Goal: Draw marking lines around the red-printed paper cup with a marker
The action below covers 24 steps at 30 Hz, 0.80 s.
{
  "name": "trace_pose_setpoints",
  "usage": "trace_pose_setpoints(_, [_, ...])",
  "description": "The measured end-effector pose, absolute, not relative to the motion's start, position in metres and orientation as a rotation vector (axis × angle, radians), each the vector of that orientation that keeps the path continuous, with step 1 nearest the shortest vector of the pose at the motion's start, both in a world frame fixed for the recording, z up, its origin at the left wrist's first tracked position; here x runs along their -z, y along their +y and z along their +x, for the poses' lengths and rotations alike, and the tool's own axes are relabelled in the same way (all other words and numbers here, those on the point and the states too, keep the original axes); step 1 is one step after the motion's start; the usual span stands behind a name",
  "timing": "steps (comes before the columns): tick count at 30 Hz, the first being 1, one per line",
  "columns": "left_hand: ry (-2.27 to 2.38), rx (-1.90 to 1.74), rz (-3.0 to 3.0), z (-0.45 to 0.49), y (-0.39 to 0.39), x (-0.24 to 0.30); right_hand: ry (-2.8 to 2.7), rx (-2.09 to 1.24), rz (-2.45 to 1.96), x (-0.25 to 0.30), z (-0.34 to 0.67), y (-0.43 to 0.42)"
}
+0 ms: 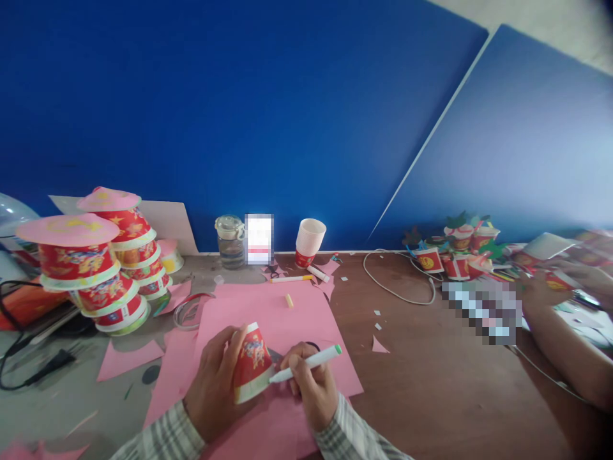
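My left hand (216,370) is closed around a red paper cup (253,354) with a printed figure and a pale band along its wide rim. The cup is tilted, its narrow white base pointing up and away. In my right hand (311,386) is a white marker pen (309,363) with a green end at the upper right. Its tip meets the cup's pale rim band at the lower right. Beneath both hands lie sheets of pink paper (316,326). A small yellowish cap (288,301) rests on the pink sheet beyond the cup.
Stacked, decorated paper cups (79,255) stand at left. A water jug (230,239) and stacked white cups (311,236) are at the back, near a yellow marker (291,278). A cable (400,297) curves across the brown table. At right, another person's arm (565,358) works near decorated cups.
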<state>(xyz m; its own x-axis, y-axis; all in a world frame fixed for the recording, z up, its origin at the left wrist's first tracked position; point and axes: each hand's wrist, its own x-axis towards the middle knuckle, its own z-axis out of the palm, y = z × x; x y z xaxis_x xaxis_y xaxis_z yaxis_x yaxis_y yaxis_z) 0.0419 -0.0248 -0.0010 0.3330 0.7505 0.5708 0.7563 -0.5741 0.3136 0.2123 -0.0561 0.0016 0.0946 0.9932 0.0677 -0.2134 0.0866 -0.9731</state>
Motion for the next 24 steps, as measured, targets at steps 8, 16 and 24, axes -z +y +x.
trace_pose_setpoints(8, [-1.435,1.125,-2.546,0.0417,-0.0254,0.0004,-1.029,-1.159,-1.062,-0.0018,0.211,-0.0563])
trace_pose_setpoints(16, [-1.441,1.139,-2.557,0.0423,-0.0248,0.0001,-0.979,-1.166,-1.041,-0.0084,0.2107,-0.0543])
trace_pose_setpoints(24, [-1.417,1.162,-2.549,0.0424,-0.0251,-0.0012,-1.01,-1.18,-1.069,-0.0025,0.2124,-0.0555])
